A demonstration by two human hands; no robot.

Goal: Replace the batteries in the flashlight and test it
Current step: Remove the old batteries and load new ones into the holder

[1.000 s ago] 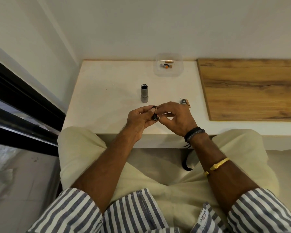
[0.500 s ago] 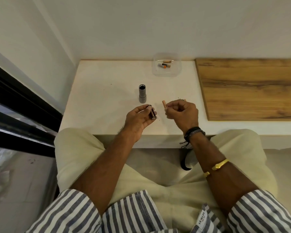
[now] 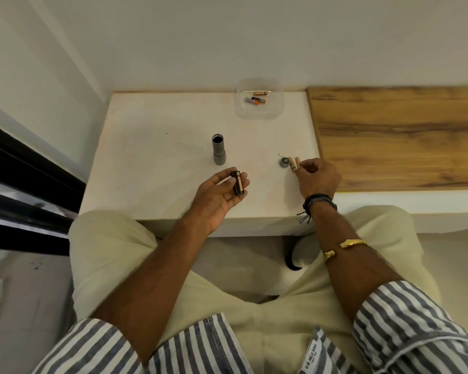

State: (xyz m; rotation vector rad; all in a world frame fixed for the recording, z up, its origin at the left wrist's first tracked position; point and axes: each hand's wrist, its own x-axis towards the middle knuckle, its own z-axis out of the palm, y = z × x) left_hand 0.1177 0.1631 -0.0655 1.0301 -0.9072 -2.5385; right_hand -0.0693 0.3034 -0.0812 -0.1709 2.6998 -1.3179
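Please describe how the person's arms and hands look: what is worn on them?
The left sleeve and right sleeve are striped blue-grey and white, rolled to about the elbows. The right wrist carries a black braided band with a knotted cord hanging from it. Higher on that forearm sits an open gold bangle. The left hand and right hand wear no gloves.

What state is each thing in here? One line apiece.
flashlight body: upright on the table, top end open.
battery holder: out of the body, held in the left hand.
end cap: off, lying on the table.
two copper batteries: loose beside the end cap, next to the right hand.
clear tub: lidless, other batteries inside.
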